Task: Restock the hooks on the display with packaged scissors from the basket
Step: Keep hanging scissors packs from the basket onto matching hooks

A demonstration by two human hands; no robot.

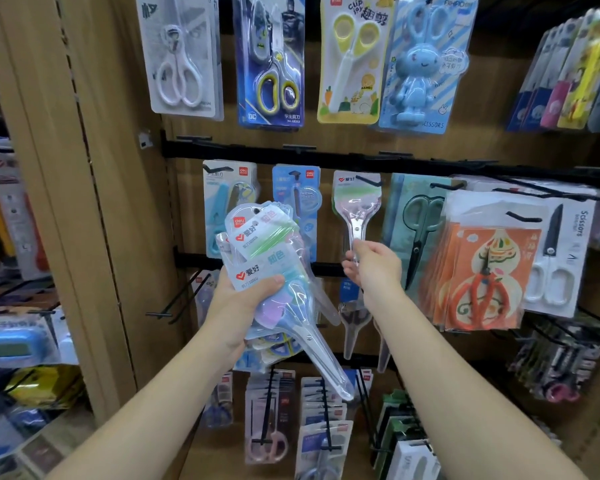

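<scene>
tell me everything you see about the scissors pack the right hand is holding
The scissors pack is a clear plastic sleeve, wide at the top and narrowing downward, with a red heart logo and a green band. Metal blades show inside, pointing down. It hangs upright at a black hook near its top; the right hand pinches its lower end.

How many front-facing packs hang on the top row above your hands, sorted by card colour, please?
Blue card: 2, the Batman pack and the rabbit pack
Yellow card: 1, the Clip Joy pack
White card: 1, the white-handled scissors pack
Total: 4
</scene>
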